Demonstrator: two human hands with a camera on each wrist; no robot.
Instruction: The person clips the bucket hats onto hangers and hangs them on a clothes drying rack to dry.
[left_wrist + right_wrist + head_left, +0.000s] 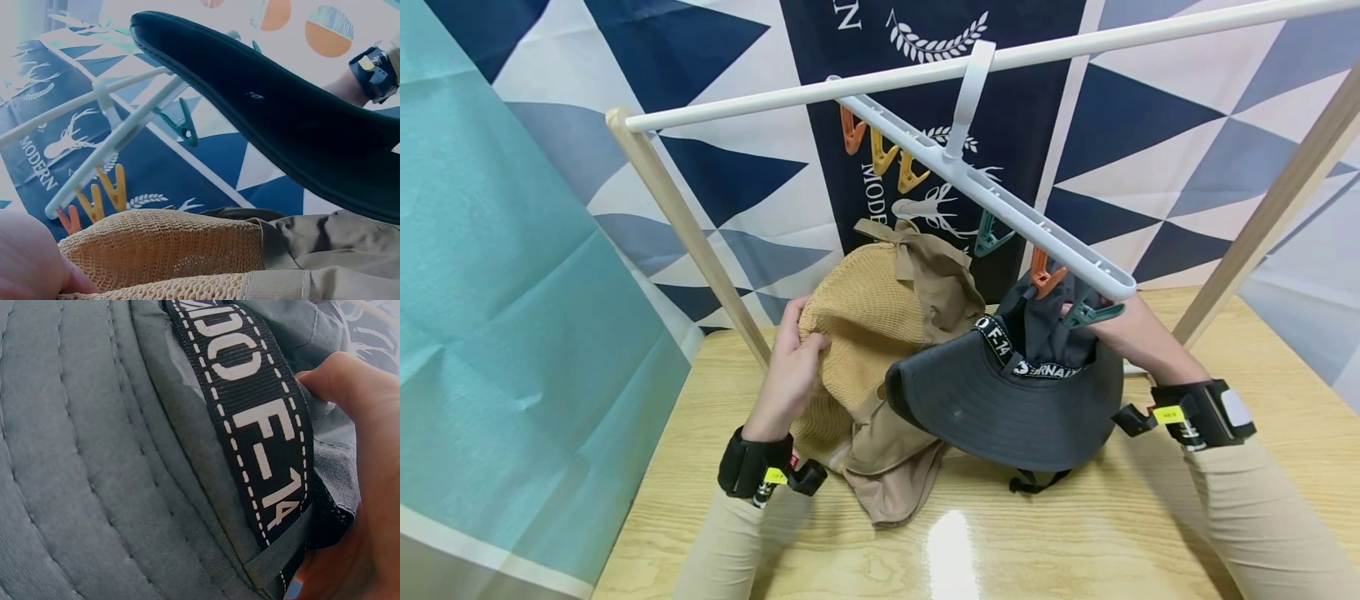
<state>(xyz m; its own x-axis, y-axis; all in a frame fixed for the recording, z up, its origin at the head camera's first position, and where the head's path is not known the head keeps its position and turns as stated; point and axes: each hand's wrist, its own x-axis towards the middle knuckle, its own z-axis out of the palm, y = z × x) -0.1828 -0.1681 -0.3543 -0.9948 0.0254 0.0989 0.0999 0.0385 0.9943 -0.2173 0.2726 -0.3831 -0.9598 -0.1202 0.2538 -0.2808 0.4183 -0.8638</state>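
Observation:
In the head view, a tan woven sun hat [868, 292] with a beige fabric bow and brim rests on the table's left-centre. My left hand [792, 362] pinches its woven left edge between thumb and fingers. To its right, a dark grey wide-brimmed hat [1000, 412] hangs under the pale hanger [1000, 200], brim toward me. An orange clip [1043, 273] and a teal clip [1092, 312] overlap its crown. My right hand [1123, 329] reaches behind that crown, fingers mostly hidden. The right wrist view shows its thumb [340, 378] pressing the grey crown beside the lettered black band [256, 419].
The hanger hooks over a white rail [760, 102] between wooden posts [688, 233]. More orange, yellow [882, 152] and teal clips dangle along it. A patterned cloth [1150, 125] covers the back, a turquoise one [512, 350] the left. The wooden table [842, 558] lies below.

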